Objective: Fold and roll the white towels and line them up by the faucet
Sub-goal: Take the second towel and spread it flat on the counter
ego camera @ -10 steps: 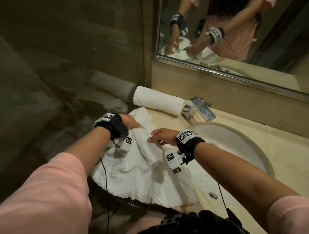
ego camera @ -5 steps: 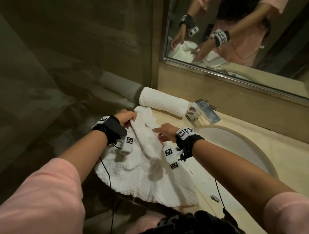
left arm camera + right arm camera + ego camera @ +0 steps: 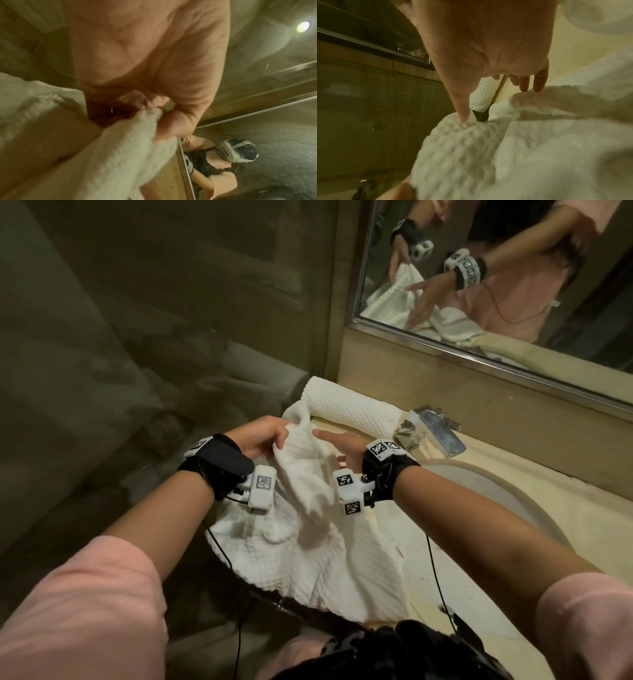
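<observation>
- A dim bathroom, with a cream vanity counter [image 3: 507, 546] running under a wall mirror [image 3: 513, 313] and a glass panel [image 3: 137, 371] closing off the left side.
- Nearest me, the loose white towel [image 3: 308, 559] lies rumpled on the counter's left end, its near hem hanging over the front edge. If it gets tugged forward, I'd expect the overhang to drag it to the floor.
- The left hand [image 3: 260, 438] pinches the towel's far corner between thumb and fingers, lifted clear of the counter. The bunch looks thin; a hard pull could slip it free.
- The right hand [image 3: 342, 445] is spread flat, fingers straight, resting on the cloth beside that corner and grasping nothing. With creases running everywhere, a fold made now would likely come out crooked and roll lumpy.
- The sink basin [image 3: 513, 508] sits just right of the towel; cloth swept that way could dip in and get wet.
- Farthest back, the rolled towel [image 3: 352, 407] lies against the wall, just left of the faucet [image 3: 431, 429]. The raised corner is almost touching it, so a careless flick might knock it askew.
</observation>
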